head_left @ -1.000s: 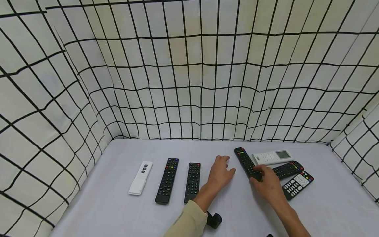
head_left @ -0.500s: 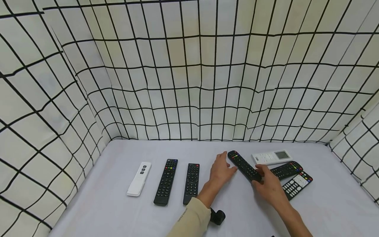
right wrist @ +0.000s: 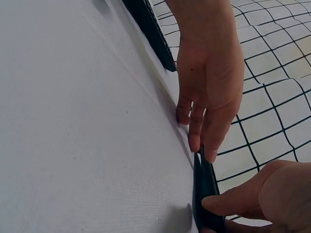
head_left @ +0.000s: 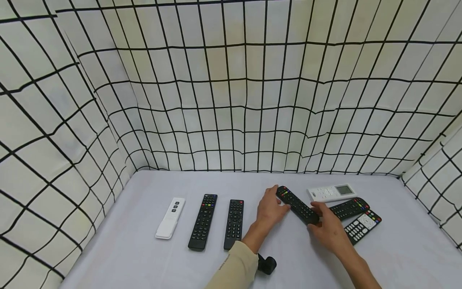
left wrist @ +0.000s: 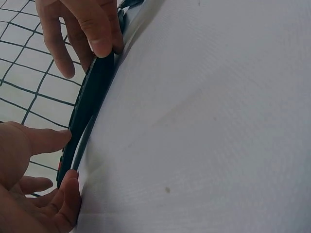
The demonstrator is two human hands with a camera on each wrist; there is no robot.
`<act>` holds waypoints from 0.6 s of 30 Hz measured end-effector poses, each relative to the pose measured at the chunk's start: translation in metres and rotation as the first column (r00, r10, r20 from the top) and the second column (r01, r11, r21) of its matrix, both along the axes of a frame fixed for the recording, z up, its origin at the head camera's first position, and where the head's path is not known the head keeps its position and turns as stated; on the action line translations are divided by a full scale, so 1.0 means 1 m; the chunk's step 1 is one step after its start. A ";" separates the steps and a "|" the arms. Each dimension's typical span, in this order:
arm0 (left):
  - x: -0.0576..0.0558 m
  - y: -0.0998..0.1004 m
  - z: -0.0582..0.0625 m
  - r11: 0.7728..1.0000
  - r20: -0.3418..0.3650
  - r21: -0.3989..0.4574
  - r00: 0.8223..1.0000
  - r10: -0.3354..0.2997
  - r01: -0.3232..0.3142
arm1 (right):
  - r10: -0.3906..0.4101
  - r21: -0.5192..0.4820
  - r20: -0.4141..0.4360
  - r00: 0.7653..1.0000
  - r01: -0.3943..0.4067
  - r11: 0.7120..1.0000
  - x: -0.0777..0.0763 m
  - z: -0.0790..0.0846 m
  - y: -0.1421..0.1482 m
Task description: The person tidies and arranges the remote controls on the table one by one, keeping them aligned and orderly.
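Note:
A black remote control (head_left: 297, 204) with coloured buttons at its far end lies slantwise between my two hands. My left hand (head_left: 268, 210) pinches its far end, thumb on one side and fingers on the other. At the near end my right hand (head_left: 328, 228) grips it between thumb and fingers. From the left wrist view, the remote control (left wrist: 95, 87) appears edge-on, slightly tilted above the white cloth, with the left thumb (left wrist: 56, 140) against it. In the right wrist view the right thumb (right wrist: 228, 204) presses on the casing.
To the left lie a white remote (head_left: 170, 218) and two black ones (head_left: 203, 222). On the right sit a white remote with a screen (head_left: 332, 192), a black remote (head_left: 350, 208) and one with white buttons (head_left: 362, 225). Black-gridded cloth walls (head_left: 231, 120) enclose the table.
The remote's far end has swung left and toward me, into my left hand, which now pinches it. My right hand has stayed at its near end.

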State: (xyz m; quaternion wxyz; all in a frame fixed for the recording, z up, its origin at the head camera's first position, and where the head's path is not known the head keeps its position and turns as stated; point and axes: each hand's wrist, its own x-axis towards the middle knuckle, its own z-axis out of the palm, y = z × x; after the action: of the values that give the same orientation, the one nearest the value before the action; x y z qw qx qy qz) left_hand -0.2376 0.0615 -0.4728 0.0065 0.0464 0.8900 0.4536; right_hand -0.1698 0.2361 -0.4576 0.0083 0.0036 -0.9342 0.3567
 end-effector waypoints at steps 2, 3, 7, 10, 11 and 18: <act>0.000 0.000 0.001 1.000 -0.001 0.011 1.000 0.002 -0.002 | -0.001 0.006 -0.006 1.000 0.001 1.000 0.000 0.000 0.000; 0.000 0.001 0.002 1.000 -0.001 0.019 1.000 0.003 -0.003 | -0.005 0.010 -0.008 1.000 0.005 1.000 0.001 0.000 0.000; 0.000 0.001 0.005 0.998 -0.003 0.068 1.000 0.007 -0.007 | -0.021 0.023 -0.008 1.000 0.021 1.000 0.002 0.002 -0.002; 0.000 0.002 0.006 0.992 0.001 0.130 1.000 0.009 -0.009 | -0.028 0.003 0.009 1.000 0.028 1.000 0.003 0.003 -0.004; 0.001 0.002 0.007 0.989 0.000 0.150 1.000 0.008 -0.008 | -0.029 -0.004 0.014 0.999 0.029 1.000 0.003 0.003 -0.004; 0.005 0.001 0.007 0.960 0.003 0.279 0.999 0.034 -0.034 | -0.028 -0.070 0.059 0.998 0.032 0.997 0.011 0.004 -0.008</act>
State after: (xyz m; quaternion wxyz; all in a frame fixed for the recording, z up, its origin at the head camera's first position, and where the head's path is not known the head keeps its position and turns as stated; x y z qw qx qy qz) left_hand -0.2328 0.0629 -0.4658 -0.0087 0.0320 0.8177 0.5746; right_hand -0.1583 0.2282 -0.4537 -0.0134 -0.0210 -0.9206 0.3896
